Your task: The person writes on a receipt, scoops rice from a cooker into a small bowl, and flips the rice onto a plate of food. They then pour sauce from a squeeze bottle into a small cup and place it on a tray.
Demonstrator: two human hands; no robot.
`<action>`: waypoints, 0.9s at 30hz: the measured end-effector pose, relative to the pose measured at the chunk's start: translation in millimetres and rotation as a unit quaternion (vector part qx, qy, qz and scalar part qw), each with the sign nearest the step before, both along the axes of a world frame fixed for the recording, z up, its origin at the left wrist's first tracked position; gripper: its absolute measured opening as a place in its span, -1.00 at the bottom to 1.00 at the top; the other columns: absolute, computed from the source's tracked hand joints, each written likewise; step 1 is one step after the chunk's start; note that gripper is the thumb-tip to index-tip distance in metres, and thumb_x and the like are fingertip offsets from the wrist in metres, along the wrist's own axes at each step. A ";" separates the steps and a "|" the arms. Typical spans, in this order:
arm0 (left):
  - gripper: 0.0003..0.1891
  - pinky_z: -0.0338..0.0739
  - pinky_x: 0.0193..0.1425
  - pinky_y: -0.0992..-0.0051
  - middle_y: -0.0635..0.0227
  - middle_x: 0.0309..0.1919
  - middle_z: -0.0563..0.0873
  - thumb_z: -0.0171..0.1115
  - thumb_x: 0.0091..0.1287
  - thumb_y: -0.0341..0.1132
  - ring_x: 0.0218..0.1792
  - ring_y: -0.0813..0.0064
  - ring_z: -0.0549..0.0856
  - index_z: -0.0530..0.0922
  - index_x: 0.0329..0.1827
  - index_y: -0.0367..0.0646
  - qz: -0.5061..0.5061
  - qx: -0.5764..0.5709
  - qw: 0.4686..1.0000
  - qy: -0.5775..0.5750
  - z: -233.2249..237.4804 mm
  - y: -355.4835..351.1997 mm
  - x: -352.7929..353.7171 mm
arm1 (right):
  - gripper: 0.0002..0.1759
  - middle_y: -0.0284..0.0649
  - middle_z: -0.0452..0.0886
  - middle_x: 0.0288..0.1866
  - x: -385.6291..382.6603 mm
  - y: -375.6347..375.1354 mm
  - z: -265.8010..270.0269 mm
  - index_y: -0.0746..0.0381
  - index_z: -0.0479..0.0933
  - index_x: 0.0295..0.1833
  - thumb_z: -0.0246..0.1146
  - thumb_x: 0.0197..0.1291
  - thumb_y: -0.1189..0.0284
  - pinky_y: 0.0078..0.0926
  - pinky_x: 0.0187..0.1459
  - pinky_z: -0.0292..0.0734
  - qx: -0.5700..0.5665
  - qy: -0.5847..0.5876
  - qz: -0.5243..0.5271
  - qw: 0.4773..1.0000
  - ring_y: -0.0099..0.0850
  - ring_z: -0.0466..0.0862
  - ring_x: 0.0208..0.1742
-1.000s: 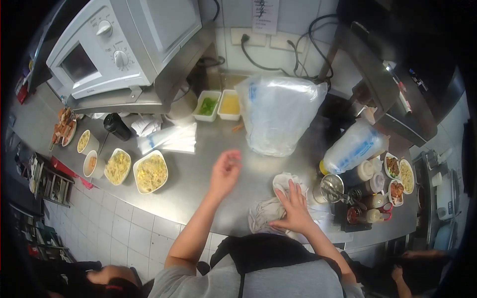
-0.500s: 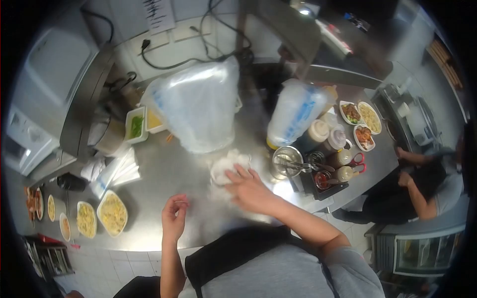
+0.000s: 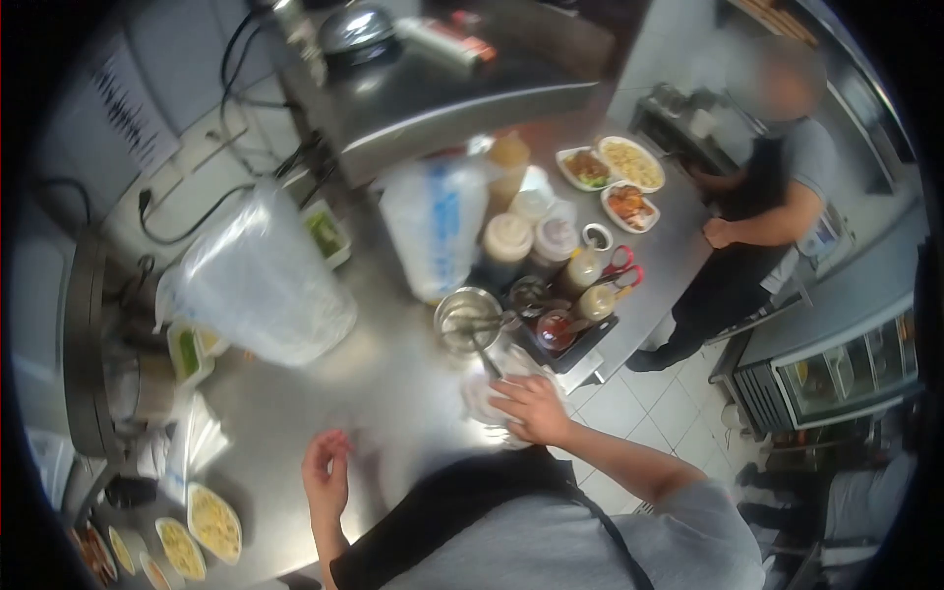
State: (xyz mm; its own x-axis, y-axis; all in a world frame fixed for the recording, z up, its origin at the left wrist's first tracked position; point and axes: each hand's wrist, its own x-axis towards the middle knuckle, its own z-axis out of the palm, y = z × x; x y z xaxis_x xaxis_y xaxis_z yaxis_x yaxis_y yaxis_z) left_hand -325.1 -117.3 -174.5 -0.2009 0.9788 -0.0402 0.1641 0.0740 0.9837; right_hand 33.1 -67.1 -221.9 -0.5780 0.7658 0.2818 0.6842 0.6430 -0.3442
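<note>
My right hand [image 3: 532, 407] presses a bunched white cloth [image 3: 485, 398] against the steel counter, close to its front edge. Beside the cloth is a round metal bowl [image 3: 460, 332] with metal utensils standing in it; a handle from the bowl reaches toward my fingers. My left hand [image 3: 327, 469] hovers over the front of the counter [image 3: 295, 413], its fingers loosely curled and apart, holding nothing.
A black caddy [image 3: 580, 356] with sauce bottles, jars and red-handled scissors [image 3: 623, 267] stands right of the bowl. Large clear plastic bags [image 3: 261, 280] stand behind. Food dishes [image 3: 214, 524] line the left end; more dishes [image 3: 630, 163] sit at far right, near another person [image 3: 762, 206].
My right hand has slid the cloth rightward and nearer to me, to just below the bowl. My view has turned to the right. My left hand stays loosely curled over the counter.
</note>
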 end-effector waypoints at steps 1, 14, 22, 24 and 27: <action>-0.81 0.46 -0.07 0.56 0.36 -0.28 0.62 0.09 0.29 -0.53 -0.22 0.55 0.62 0.48 -0.04 -0.27 -0.017 0.012 1.000 -0.002 -3.3 0.7 2.1 | -0.43 -0.23 0.44 0.23 32.3 -5.1 -5.7 0.08 0.53 0.06 0.24 -0.24 0.48 -0.17 0.03 0.33 -0.008 0.013 -0.015 1.000 -0.21 0.45 0.13; -0.79 0.52 -0.06 0.53 0.33 -0.26 0.67 0.12 0.26 -0.52 -0.24 0.53 0.65 0.52 -0.05 -0.24 -0.100 0.052 0.993 0.038 -14.2 31.4 30.8 | -0.59 0.15 0.56 -0.36 50.7 -25.7 -6.1 0.34 0.54 -0.35 -0.02 0.28 0.22 -0.16 -0.21 0.46 -0.221 0.119 -0.248 0.936 0.04 0.59 -0.28; -0.78 0.50 0.02 0.45 0.23 -0.08 0.59 0.09 0.27 -0.50 -0.07 0.43 0.61 0.52 -0.03 -0.21 -0.141 0.213 0.951 0.175 92.6 59.6 15.0 | -0.69 -0.08 0.59 -0.30 -69.1 11.5 47.1 0.22 0.58 -0.26 0.14 0.21 0.19 -0.21 -0.20 0.43 -0.172 0.143 0.088 0.971 -0.09 0.56 -0.25; -0.78 0.50 0.01 0.47 0.27 -0.09 0.58 0.10 0.27 -0.52 -0.09 0.45 0.60 0.53 -0.04 -0.21 -0.108 0.239 0.951 0.161 129.6 62.1 0.3 | -0.61 -0.10 0.52 0.05 -81.8 16.4 64.8 0.19 0.51 0.04 0.21 0.17 0.19 -0.20 0.02 0.37 -0.030 0.055 0.142 0.988 -0.09 0.48 0.05; -0.81 0.45 0.03 0.50 0.27 -0.11 0.55 0.10 0.25 -0.51 -0.10 0.46 0.57 0.52 -0.08 -0.22 -0.050 0.338 0.925 0.165 198.2 72.4 -18.6 | -0.44 -0.04 0.37 0.23 -94.5 23.1 89.0 0.30 0.35 0.22 0.23 0.12 0.32 -0.30 0.10 0.36 -0.046 -0.026 0.166 0.985 -0.12 0.42 0.16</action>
State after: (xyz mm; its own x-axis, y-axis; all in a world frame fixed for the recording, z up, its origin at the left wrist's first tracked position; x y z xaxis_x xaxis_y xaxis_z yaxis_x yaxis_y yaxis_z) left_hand -343.7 -44.9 23.7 -0.0014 0.7727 0.6347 0.4363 -0.5707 0.6957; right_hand -61.4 -44.0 -132.9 -0.8128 0.5529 0.1837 0.4591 0.8019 -0.3823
